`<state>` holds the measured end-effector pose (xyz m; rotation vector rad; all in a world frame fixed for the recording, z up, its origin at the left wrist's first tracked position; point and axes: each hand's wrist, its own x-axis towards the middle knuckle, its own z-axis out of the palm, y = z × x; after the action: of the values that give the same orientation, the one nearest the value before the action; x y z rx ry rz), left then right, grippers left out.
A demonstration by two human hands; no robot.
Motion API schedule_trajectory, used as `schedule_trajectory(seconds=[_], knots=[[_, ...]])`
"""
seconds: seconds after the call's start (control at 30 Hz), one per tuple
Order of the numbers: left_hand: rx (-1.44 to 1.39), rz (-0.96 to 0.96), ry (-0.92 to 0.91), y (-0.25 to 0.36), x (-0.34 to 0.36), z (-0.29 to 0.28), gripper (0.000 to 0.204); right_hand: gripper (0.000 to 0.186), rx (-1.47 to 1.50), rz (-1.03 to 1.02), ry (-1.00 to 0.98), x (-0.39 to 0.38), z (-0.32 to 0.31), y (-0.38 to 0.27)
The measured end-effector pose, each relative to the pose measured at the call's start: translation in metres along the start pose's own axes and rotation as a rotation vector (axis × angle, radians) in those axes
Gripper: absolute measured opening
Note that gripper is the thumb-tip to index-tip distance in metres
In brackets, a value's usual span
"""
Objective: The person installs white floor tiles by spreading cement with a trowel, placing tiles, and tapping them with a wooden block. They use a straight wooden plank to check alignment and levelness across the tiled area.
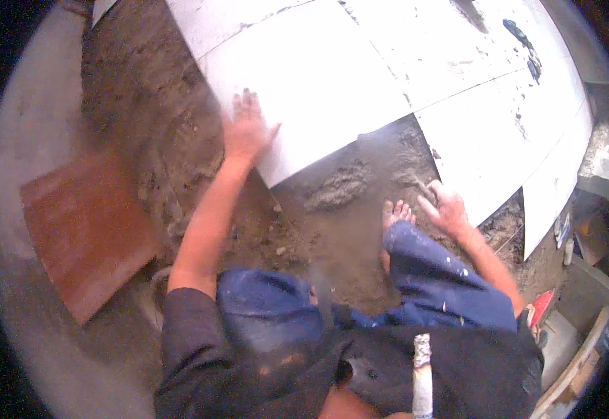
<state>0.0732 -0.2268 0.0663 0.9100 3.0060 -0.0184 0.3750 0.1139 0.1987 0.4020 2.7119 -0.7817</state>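
My left hand point(248, 133) lies flat with spread fingers on the left edge of a large white tile point(304, 84). My right hand point(447, 209) is closed round the handle of a trowel point(384, 146), whose grey, blurred blade reaches toward the tile's near edge. Wet grey mortar point(343, 185) is heaped just below that edge, left of the trowel. To the right, another white tile point(468, 153) lies close to my right hand. My bare foot point(398, 213) rests on the mortar-smeared ground between my hands.
A reddish-brown tile point(88, 234) lies at the left, next to rough brown soil point(151, 91). Dark smears point(524, 49) mark the far-right tiles. A mortar-stained container point(583, 300) stands at the lower right, near a red-and-white packet point(540, 307). A cigarette point(422, 377) shows at the lower edge.
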Motion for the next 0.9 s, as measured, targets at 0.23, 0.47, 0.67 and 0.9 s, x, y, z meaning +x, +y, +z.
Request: schedule_trajectory(seconds=[0.23, 0.47, 0.67, 0.9], knots=[[0.053, 0.188, 0.136, 0.066, 0.077, 0.028, 0.099, 0.028, 0.388, 0.318, 0.21, -0.031, 0.046, 0.059], [-0.163, 0.194, 0.099, 0.124, 0.146, 0.015, 0.085, 0.029, 0.267, 0.631, 0.496, -0.042, 0.029, 0.137], [-0.099, 0.102, 0.006, 0.134, 0.156, -0.004, 0.08, 0.028, 0.416, 0.653, 0.529, -0.035, 0.019, 0.199], [-0.1, 0.118, 0.036, 0.138, 0.156, 0.0, 0.079, 0.035, 0.362, 0.837, 0.596, -0.037, 0.035, 0.241]])
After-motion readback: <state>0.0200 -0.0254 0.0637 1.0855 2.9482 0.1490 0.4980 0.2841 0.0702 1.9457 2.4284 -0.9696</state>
